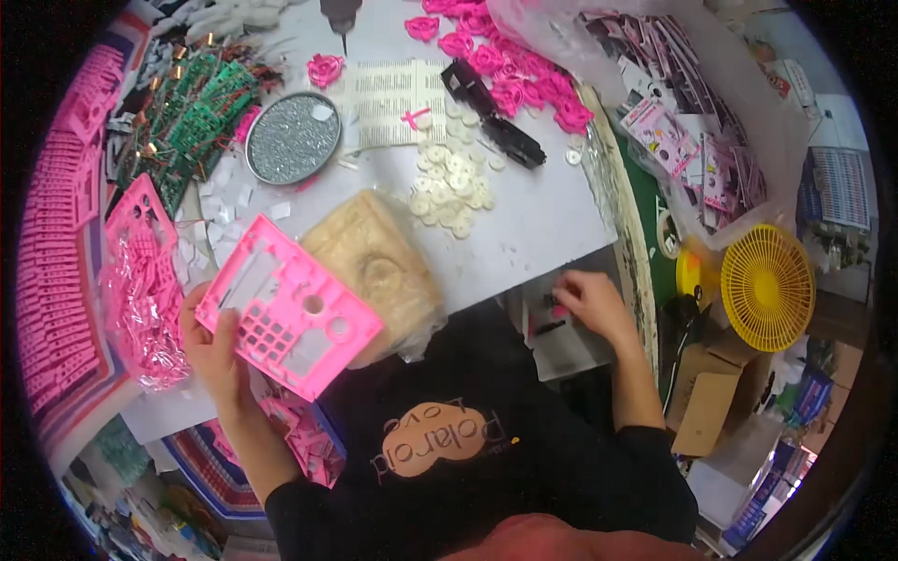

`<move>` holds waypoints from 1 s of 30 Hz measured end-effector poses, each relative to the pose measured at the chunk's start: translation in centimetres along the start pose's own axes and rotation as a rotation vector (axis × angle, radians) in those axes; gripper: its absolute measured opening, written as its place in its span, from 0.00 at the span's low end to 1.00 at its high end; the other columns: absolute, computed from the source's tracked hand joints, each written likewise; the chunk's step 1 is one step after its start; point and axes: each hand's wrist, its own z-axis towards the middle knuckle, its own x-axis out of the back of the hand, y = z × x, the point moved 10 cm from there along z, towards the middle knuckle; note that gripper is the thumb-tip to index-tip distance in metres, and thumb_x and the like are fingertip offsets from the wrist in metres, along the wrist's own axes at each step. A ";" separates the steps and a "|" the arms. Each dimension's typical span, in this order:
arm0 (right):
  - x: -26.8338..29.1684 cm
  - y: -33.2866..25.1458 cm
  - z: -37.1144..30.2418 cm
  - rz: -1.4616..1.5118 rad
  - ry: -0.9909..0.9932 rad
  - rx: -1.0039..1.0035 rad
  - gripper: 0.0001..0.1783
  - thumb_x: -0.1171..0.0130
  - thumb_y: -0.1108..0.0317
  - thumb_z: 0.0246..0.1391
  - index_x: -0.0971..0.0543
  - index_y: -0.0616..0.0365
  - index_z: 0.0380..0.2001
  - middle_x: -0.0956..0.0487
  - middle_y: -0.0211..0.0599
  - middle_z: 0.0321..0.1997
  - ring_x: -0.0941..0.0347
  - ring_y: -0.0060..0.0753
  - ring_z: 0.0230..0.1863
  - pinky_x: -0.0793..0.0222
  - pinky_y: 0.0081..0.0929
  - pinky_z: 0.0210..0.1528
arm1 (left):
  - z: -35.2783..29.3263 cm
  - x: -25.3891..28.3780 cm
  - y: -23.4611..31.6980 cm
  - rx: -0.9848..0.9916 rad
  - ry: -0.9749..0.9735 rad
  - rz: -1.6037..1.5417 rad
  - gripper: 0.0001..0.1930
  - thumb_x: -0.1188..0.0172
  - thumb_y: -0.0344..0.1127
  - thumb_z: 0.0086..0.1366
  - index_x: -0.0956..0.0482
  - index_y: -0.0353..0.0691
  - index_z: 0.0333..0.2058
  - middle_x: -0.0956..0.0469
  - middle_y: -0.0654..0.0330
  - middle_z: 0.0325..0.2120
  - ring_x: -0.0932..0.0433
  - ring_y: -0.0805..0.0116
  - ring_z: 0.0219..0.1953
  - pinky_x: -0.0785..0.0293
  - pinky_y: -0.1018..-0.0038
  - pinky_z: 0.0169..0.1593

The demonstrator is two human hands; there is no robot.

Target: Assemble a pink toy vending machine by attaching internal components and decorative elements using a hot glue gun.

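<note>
My left hand (215,346) grips the left edge of a pink plastic casing (301,325), a flat shell with a rectangular window, a grid of square keypad holes and round openings. The casing is tilted and partly covers a tan block wrapped in clear plastic (374,252). My right hand (597,304) is over an open drawer (575,348) under the table's right front edge. Its thumb and fingers are pinched together by a small pink piece; whether they hold it is unclear. Small dark and pink parts lie in the drawer.
White discs (454,182), a round tin of small metal parts (295,138), a printed sheet (393,103) and a black tool (496,117) lie on the table. Pink parts (510,65) are heaped behind. Green circuit boards (201,103) and stacked pink casings (61,243) stand left; a yellow basket (767,288) right.
</note>
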 end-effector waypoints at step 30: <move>15.4 -12.4 20.1 -0.036 0.821 0.395 0.09 0.36 0.64 0.55 0.16 0.58 0.34 0.16 0.45 0.33 0.19 0.48 0.37 0.26 0.41 0.42 | -2.1 0.6 -2.6 0.096 0.007 -0.226 0.23 0.40 0.22 0.65 0.31 0.34 0.58 0.21 0.54 0.47 0.21 0.68 0.48 0.24 0.72 0.53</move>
